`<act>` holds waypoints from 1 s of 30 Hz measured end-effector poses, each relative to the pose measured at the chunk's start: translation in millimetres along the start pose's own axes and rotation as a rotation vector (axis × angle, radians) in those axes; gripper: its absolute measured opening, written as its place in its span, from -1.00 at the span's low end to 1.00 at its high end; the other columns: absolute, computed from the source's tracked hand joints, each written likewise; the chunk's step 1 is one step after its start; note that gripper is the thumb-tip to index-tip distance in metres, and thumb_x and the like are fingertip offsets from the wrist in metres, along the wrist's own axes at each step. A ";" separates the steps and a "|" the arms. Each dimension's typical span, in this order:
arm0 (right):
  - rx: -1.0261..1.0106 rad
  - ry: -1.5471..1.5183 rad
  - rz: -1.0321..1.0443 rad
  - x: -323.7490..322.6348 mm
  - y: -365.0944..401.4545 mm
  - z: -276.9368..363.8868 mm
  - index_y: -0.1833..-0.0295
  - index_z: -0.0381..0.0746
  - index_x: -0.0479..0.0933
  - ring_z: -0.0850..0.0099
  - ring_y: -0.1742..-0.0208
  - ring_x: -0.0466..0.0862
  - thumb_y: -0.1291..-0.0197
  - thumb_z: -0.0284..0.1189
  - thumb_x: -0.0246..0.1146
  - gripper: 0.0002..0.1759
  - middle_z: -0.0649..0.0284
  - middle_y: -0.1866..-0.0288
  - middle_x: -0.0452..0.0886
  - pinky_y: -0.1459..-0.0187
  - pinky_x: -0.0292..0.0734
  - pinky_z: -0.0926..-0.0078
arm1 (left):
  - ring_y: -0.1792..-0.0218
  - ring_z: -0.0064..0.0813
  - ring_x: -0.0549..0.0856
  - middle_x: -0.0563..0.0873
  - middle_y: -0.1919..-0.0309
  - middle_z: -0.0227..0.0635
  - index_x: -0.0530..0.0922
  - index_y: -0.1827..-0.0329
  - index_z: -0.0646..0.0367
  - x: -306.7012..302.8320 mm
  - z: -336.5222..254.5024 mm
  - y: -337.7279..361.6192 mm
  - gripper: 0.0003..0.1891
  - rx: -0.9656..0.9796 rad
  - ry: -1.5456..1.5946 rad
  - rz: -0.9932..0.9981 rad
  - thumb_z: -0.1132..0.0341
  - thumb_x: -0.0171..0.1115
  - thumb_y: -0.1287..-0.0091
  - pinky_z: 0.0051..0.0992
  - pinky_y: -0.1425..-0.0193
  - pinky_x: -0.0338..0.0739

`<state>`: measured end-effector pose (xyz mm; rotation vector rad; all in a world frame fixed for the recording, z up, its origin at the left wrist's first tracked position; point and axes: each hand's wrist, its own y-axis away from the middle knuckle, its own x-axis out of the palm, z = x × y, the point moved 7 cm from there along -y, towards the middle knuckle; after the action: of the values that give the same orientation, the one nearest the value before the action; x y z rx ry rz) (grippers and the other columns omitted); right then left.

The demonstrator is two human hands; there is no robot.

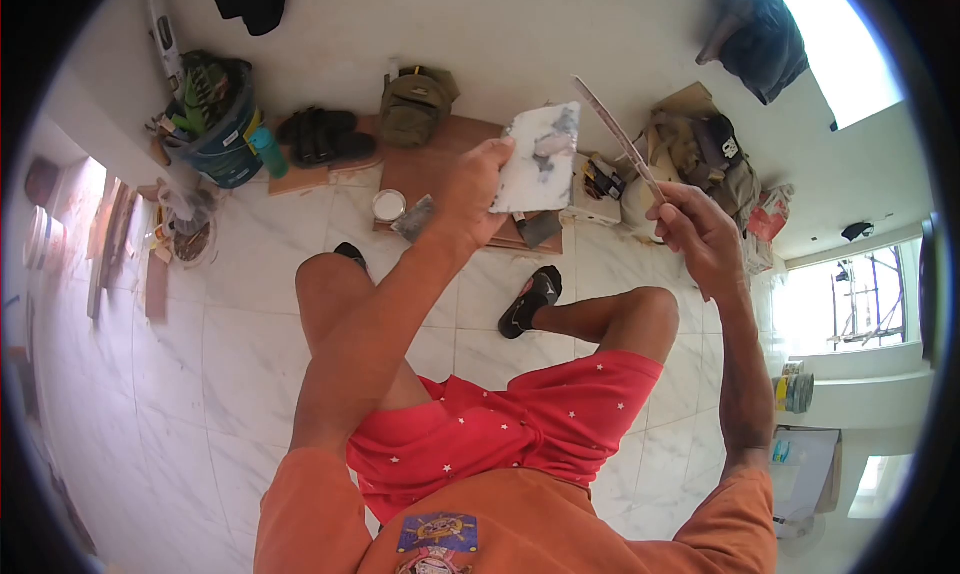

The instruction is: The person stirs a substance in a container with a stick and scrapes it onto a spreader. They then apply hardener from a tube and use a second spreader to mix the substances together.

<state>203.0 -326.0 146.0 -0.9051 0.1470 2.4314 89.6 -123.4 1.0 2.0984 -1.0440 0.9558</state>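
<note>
My left hand is closed on a thin, flat plate smeared with white and grey paste, holding it up in front of me by its left edge. To the right, my right hand pinches the lower end of a long narrow strip, which looks like a thin blade seen edge-on. The strip slants up and left towards the plate, with a gap between them. Below the left hand, a round tub with white contents and a grey flat scraper rest by a brown board. Another dark flat blade lies at the board's front edge.
A green bag and dark sandals sit along the wall. A bucket with a plant and teal bottle stand left. Bags and a red packet are piled right. My knees flank the tiled floor.
</note>
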 end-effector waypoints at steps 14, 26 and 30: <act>-0.151 0.136 -0.075 41.9 -24.8 17.0 -0.20 -0.30 0.60 0.65 0.28 0.55 -0.40 -0.48 0.29 -0.70 0.31 0.28 0.65 0.19 0.51 0.63 | 0.03 -0.33 0.76 0.67 -0.01 -0.12 0.44 -0.24 0.38 12.0 -3.1 10.8 -0.66 -0.002 0.028 0.026 0.30 -0.05 -0.59 -0.30 -0.02 0.74; -0.172 0.245 -0.115 20.0 -7.5 -21.1 -0.17 -0.30 0.59 0.56 0.27 0.63 -0.37 -0.51 0.32 -0.71 0.25 0.25 0.66 0.20 0.53 0.58 | 0.05 -0.36 0.77 0.70 -0.01 -0.20 0.50 -0.19 0.24 -3.3 -9.4 2.5 -0.71 0.015 0.022 0.023 0.27 0.03 -0.56 -0.29 0.02 0.73; -0.138 0.237 -0.114 6.0 0.3 -29.3 -0.17 -0.30 0.59 0.60 0.28 0.59 -0.37 -0.52 0.32 -0.71 0.29 0.26 0.64 0.21 0.51 0.60 | 0.05 -0.37 0.76 0.70 -0.04 -0.20 0.49 -0.22 0.25 -8.5 -6.5 -3.6 -0.70 0.008 0.051 0.011 0.27 0.02 -0.57 -0.30 0.00 0.72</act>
<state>215.9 -331.7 119.7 -1.2289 0.0128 2.2449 86.8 -113.2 -2.9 2.0656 -1.0291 1.0152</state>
